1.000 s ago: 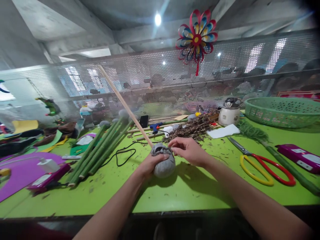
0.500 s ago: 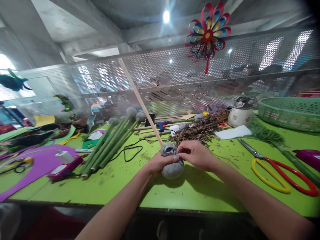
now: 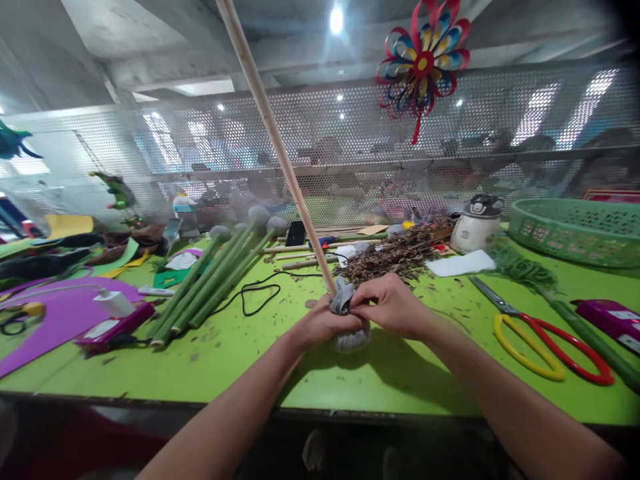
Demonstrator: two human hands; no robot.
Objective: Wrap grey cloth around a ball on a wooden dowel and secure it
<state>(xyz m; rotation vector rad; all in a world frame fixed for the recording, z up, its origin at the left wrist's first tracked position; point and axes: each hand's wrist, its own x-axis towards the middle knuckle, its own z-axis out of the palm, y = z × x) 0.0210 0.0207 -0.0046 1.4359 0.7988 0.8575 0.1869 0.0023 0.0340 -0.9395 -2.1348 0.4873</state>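
A stuffed grey cloth ball [image 3: 353, 340] hangs just over the table's front half, its gathered cloth neck [image 3: 342, 293] bunched around the lower end of a long wooden stick [image 3: 280, 147]. The stick leans up and to the left. My left hand [image 3: 320, 320] is closed around the gathered neck, with its thumb lying across the front above the ball. From the right, my right hand [image 3: 385, 307] pinches the cloth at the neck between thumb and fingertips. Part of the ball is hidden behind my left hand.
Scissors with yellow and red handles [image 3: 545, 347] lie at right, near a green basket [image 3: 575, 243]. Green-wrapped sticks with grey ball ends [image 3: 210, 287] lie at left beside a purple sheet [image 3: 65, 327]. Dried plant stems [image 3: 400, 257] and a white jug [image 3: 477, 227] stand behind.
The stick has tipped toward me, so its top now passes beyond the upper edge. The cloth neck has turned, and my left hand covers more of the ball. The camera view has shifted slightly.
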